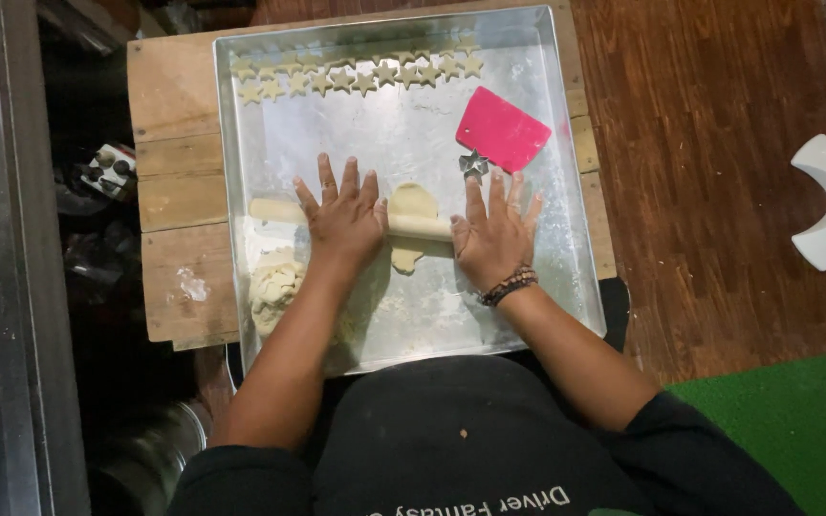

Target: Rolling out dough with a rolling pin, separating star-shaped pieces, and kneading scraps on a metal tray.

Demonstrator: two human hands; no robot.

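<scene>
Pressing flat on a pale wooden rolling pin (420,227), both hands lay with fingers spread wide and gripped nothing. Nearest to the person, a lump of dough (274,287) sat at the left side of the big metal tray (566,287). The left hand (344,222) covered the pin's left part, the right hand (494,237) its right end, and between them a small flattened dough piece (411,205) lay under the pin. Further away rested a star cutter (473,163) and a pink scraper (502,128). At the far edge, 2 rows of star cookies (356,75) were lined up.
</scene>
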